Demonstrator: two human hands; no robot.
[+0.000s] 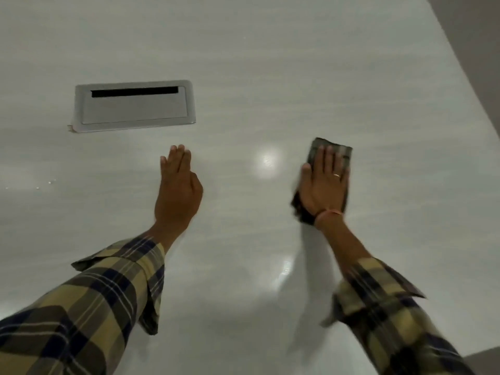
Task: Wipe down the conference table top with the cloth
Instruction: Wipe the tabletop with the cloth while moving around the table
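Observation:
The glossy white conference table top (270, 77) fills nearly the whole view. A dark, folded cloth (335, 148) lies flat on it at the right of centre. My right hand (323, 182) presses down on the cloth with its palm and spread fingers, covering most of it; a ring shows on one finger and an orange band on the wrist. To the left, my left hand (177, 188) holds nothing, fingers straight and held together, its edge resting on or just above the bare table. Both arms wear plaid sleeves.
A silver cable-box lid (134, 106) with a dark slot is set flush into the table, beyond and left of my left hand. The table's right edge (465, 85) runs diagonally, with grey floor past it. A few small specks (50, 182) lie at the far left.

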